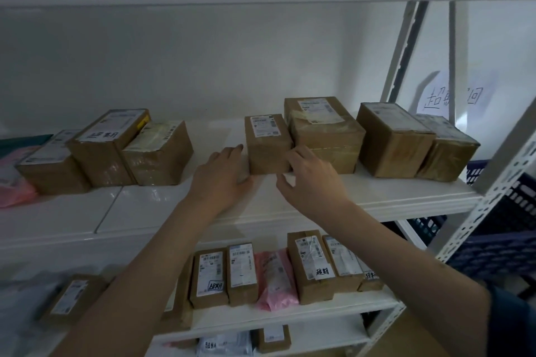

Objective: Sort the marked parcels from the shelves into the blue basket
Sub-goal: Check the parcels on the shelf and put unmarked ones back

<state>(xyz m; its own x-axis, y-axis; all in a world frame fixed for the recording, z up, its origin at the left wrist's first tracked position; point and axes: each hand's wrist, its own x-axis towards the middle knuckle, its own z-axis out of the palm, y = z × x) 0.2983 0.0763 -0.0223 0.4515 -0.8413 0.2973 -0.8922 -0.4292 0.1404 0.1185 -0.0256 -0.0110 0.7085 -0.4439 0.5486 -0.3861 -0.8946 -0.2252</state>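
Seven brown boxes (268, 142) line the shelf (377, 197); two hands' fingers (293, 153) spread open, holding nothing.

A paper sign (452, 95) with handwritten characters hangs on the white wall (203, 66) at right — partly hidden behind a perforated metal upright (504, 182). A second slotted upright (406, 49) leans diagonally beside it. A teal flat item (20, 143) lies at far left — identity unclear.

White upper shelf (174, 211) carries taped cardboard parcels (268, 143); lower shelf (290, 317) holds more.
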